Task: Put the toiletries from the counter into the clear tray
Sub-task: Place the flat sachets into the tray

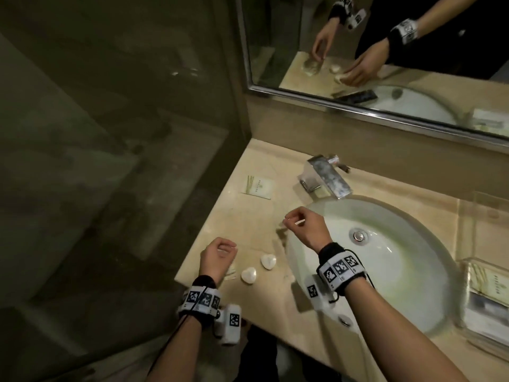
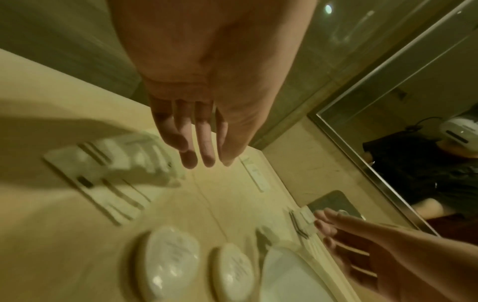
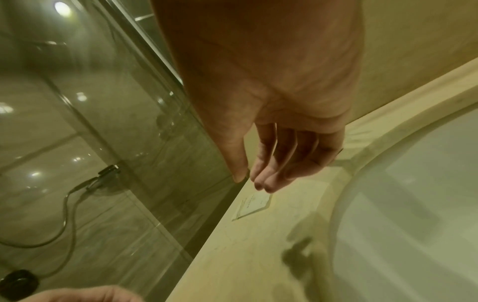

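Observation:
Two white wrapped soaps (image 1: 268,261) (image 1: 249,275) lie on the beige counter (image 1: 248,216) left of the sink; the left wrist view shows them large (image 2: 170,263) (image 2: 232,269). My left hand (image 1: 225,248) (image 2: 204,161) hovers with relaxed fingers over a plastic-wrapped packet (image 2: 111,163), holding nothing. My right hand (image 1: 289,220) (image 3: 250,179) hangs empty over a thin packet (image 2: 302,222) at the sink rim. A flat white card packet (image 1: 257,186) (image 3: 254,204) lies farther back. The clear tray (image 1: 468,264) stands right of the sink with packets inside.
The white sink basin (image 1: 385,257) fills the middle of the counter, with a chrome faucet (image 1: 326,175) behind it. A glass shower wall (image 1: 124,133) bounds the counter on the left. A mirror (image 1: 385,51) hangs on the back wall.

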